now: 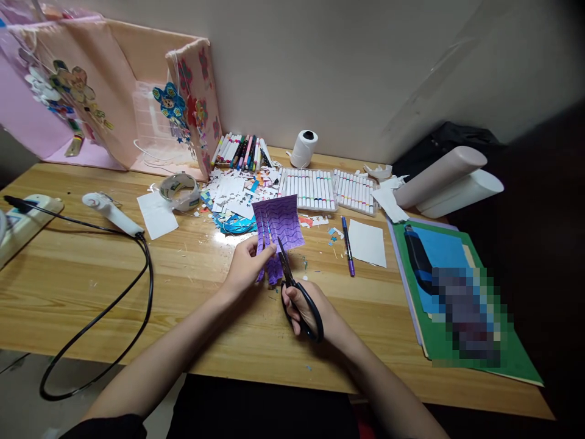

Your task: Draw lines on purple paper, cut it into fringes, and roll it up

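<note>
The left hand [247, 263], near the middle of the frame, is pinching a purple paper [286, 222] between thumb and fingers. The right hand [304, 308], just below and to the right, is gripping black-handled scissors [292, 283], its fingers curling through the handles. The scissors are pointing up, their blades meeting the lower part of the paper. The paper is standing up from the left hand at the center of the frame; it is showing dark wavy lines and is hanging in cut strips at its lower left.

Just behind it, white and blue scraps [233, 192] are lying in a pile on the wooden tabletop [196, 329]. A roll of tape [180, 190] is resting left of the pile, beside a white paper square [156, 214]. Loose markers [242, 152] and a white spool of thread [304, 149] are sitting farther back, with boxed markers [308, 189] in front of the spool. Right of center, a purple pen [348, 247] is lying beside a white sheet [367, 242].

At the upper left, a peach box [123, 55] is holding flower decorations [169, 102]. At the left, a white glue gun [112, 213] is trailing a black cord [150, 274]. At the right, two pale rolls [441, 177] are leaning above a green folder [484, 360].
</note>
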{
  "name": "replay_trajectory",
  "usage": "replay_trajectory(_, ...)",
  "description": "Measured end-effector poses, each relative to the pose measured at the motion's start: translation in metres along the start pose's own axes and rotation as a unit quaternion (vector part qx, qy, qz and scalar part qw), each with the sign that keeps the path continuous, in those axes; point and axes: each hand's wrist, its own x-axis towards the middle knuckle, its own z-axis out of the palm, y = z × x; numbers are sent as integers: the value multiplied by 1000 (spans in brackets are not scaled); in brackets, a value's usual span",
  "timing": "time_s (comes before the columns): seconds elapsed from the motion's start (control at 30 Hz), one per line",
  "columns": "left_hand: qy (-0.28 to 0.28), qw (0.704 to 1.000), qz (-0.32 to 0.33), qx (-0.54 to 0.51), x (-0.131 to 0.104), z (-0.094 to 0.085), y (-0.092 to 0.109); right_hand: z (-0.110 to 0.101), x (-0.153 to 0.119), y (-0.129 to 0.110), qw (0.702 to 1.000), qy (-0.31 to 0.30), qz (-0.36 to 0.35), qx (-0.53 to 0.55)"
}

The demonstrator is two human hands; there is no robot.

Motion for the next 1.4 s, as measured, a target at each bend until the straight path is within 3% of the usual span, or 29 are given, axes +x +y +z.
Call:
replay_trajectory(0.3, -65, 998, -12, -20, 1, 2, -3, -4, -3, 8, 998, -20, -56, -14)
replay_trajectory(0.77, -88, 996, 0, -23, 2, -1, -3, 1, 3, 14, 998, 11, -15, 53)
replay_trajectory(0.93, -53, 996, 65, -10, 7, -6, 1, 2, 2, 4, 1000, 1, -2, 9)
replay_trajectory(1.07, -29, 998, 58, -14, 10, -10, 3, 3, -1, 1, 1000, -10, -10, -22)
replay_trajectory(1.4, -64, 997, 44, -5, 8, -10, 5, 5, -4, -2, 999, -49, -18, 16)
